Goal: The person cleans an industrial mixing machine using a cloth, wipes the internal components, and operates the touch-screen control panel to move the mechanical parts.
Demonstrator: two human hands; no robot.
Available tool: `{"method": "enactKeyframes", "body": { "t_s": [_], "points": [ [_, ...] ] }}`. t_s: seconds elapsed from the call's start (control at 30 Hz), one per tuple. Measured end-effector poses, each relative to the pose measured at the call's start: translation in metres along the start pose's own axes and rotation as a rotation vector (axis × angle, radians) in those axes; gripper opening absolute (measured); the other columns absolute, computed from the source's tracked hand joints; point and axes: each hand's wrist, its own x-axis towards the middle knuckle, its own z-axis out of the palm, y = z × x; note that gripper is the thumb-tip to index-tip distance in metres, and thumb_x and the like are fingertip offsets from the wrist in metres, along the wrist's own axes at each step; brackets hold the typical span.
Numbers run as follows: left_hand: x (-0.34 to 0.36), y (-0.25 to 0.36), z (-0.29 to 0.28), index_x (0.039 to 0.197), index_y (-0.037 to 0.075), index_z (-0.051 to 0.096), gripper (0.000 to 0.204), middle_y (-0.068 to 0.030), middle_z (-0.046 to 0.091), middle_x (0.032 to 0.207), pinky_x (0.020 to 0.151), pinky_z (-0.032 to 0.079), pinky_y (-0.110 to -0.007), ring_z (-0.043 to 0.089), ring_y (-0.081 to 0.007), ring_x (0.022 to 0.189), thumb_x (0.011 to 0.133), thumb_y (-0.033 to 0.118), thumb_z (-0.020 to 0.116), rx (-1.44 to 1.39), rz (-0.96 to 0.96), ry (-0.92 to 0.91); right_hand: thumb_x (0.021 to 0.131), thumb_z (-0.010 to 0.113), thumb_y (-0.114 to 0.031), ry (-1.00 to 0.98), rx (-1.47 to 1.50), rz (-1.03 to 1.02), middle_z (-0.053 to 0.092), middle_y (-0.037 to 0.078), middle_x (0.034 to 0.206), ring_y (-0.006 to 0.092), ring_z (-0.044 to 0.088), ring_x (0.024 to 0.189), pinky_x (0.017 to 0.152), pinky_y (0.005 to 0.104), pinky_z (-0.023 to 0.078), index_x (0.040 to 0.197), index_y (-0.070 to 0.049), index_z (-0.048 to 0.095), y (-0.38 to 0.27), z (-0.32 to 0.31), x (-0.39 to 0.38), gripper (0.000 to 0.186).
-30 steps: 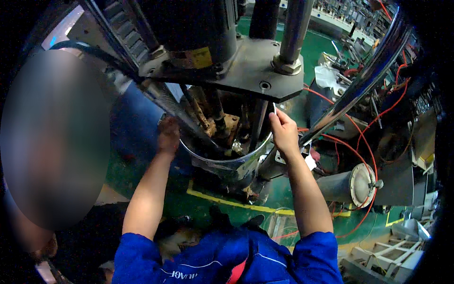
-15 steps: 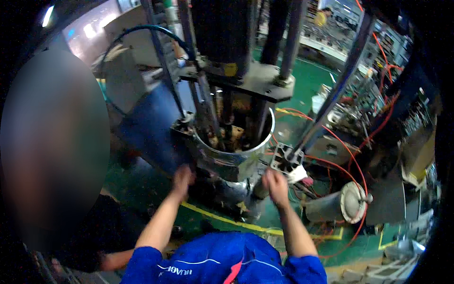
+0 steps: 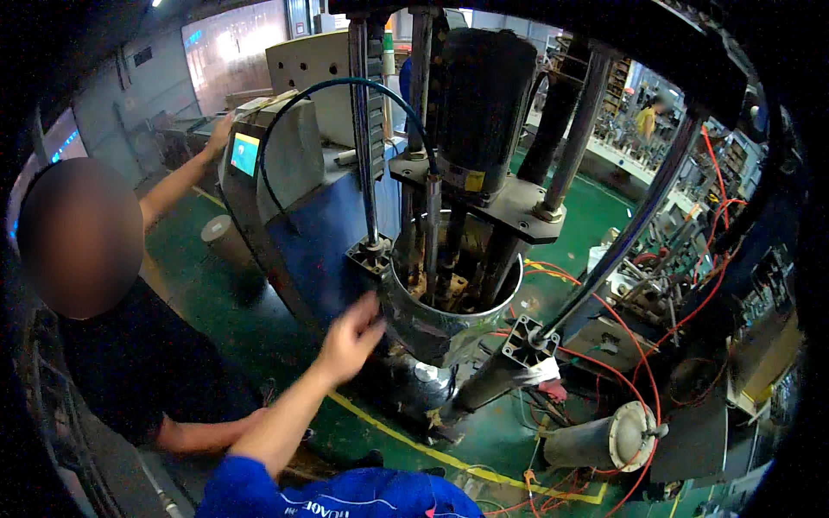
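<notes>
My left hand (image 3: 350, 345) reaches out in front of the round metal drum (image 3: 414, 312), its fingers loosely apart and a little blurred. It holds nothing that I can see. A gap seems to lie between the fingertips and the drum wall, though I cannot tell whether they touch. Inside the open drum, rods run down to stained, brownish parts. A steel plate (image 3: 540, 226) carrying a large black cylinder (image 3: 484, 112) hangs over it. My right hand is out of view.
At left a co-worker in a black shirt (image 3: 155, 354) stretches one arm to a grey control cabinet with a lit screen (image 3: 245, 155). Slanting steel posts (image 3: 626, 220) frame the drum. Orange hoses (image 3: 617, 369) and a flanged metal cylinder (image 3: 596, 442) lie on the right.
My right hand has left the view from beside the drum. My left hand has risen toward the drum. The view has shifted, now showing the co-worker's arm at the cabinet.
</notes>
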Motion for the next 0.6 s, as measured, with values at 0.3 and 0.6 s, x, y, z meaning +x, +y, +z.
{"method": "enactKeyframes", "body": {
  "t_s": [0.3, 0.6],
  "points": [
    [0.206, 0.216, 0.025, 0.082, 0.005, 0.059, 0.044, -0.0008, 0.058, 0.064, 0.056, 0.046, -0.038, 0.057, -0.0179, 0.056, 0.1, 0.046, 0.062, -0.782, 0.41, 0.146, 0.098, 0.066, -0.04, 0.346, 0.459, -0.266, 0.069, 0.02, 0.122, 0.0348, 0.066, 0.107, 0.094, 0.0395, 0.051, 0.127, -0.001, 0.064, -0.056, -0.015, 0.044, 0.049],
    [0.225, 0.182, 0.025, 0.088, -0.004, 0.066, 0.056, -0.0178, 0.066, 0.073, 0.065, 0.048, -0.046, 0.062, -0.0325, 0.068, 0.101, 0.05, 0.057, -0.186, 0.589, 0.395, 0.091, 0.066, -0.033, 0.12, 0.258, -0.227, 0.06, 0.01, 0.058, 0.0191, 0.06, 0.054, 0.051, 0.0376, 0.046, 0.075, 0.0, 0.067, -0.044, 0.0, -0.092, 0.037]
  ]
}}
